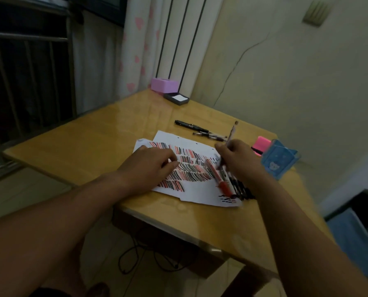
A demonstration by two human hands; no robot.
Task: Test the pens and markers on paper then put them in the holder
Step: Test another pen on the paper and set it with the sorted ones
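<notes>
White paper point(197, 188) covered with rows of red and black strokes lies on the wooden table point(93, 144). My left hand point(151, 166) rests flat on the paper, fingers curled, holding nothing. My right hand point(236, 156) grips a thin clear pen point(231, 133), its tip down on the paper and its top pointing up and away. A red marker point(218, 179) lies on the paper just below that hand, beside several dark pens point(240, 187). More black pens point(200, 130) lie beyond the paper. The blue holder point(280, 159) stands at the right.
A pink sticky pad point(262, 144) sits behind the holder. A pink box point(164, 84) and a dark tray with white notes point(176, 97) stand at the far corner by the curtain. The table's near edge runs diagonally below my arms; cables lie on the floor beneath.
</notes>
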